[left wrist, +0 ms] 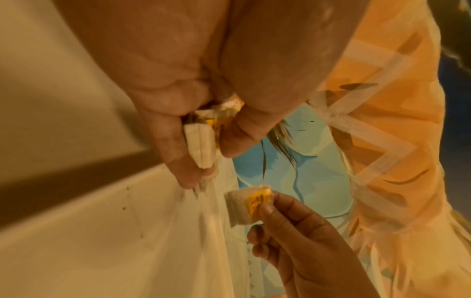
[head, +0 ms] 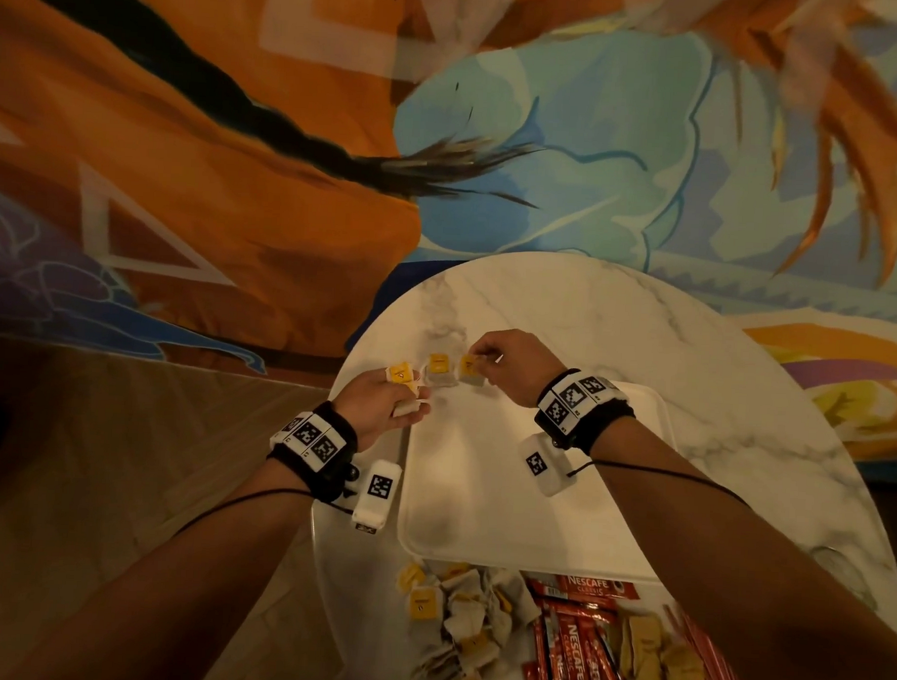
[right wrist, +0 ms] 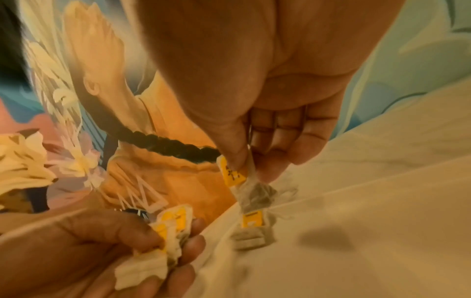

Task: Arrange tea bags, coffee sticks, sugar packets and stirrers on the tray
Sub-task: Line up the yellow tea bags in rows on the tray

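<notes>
My left hand grips a small bunch of tea bags with yellow tags, held over the far left corner of the white tray. My right hand pinches one tea bag by its top between thumb and fingers, hanging just above the tray's far edge. Another tea bag lies flat on the tray between the two hands, its yellow tag facing up. The rest of the tray is bare.
On the round marble table, near me, lie a heap of loose tea bags, red Nescafe coffee sticks and tan sugar packets. A painted wall stands behind; wood floor lies left.
</notes>
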The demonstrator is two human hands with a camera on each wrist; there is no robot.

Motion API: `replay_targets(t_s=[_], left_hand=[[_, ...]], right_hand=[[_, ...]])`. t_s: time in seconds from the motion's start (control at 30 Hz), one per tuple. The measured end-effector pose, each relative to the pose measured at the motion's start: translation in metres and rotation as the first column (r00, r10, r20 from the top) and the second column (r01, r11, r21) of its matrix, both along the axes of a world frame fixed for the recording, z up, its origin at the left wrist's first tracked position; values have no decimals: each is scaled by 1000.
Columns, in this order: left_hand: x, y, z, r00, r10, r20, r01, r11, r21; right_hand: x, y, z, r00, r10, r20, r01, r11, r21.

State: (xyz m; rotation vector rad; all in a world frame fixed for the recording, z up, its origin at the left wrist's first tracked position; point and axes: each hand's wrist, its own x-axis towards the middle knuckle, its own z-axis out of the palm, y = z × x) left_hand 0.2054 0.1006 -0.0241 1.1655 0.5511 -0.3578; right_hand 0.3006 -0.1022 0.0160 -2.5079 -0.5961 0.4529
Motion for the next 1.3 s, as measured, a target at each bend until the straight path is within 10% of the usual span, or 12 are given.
replay_targets(t_s=[0.37,0.77,1.3], left_hand=[[22,-4,5,980,-189,57,180,975,134],[51,-15,3,901,-434,-21,379,760,527],[33,-12,11,960,-258,109,242,960,139]], right_hand=[[18,5,-25,999,1,-50,-9,984,-177],[29,21,-40,997,-81,-4,79,982,-169],[-4,11,-10,999,-51,-5,51,993,102]])
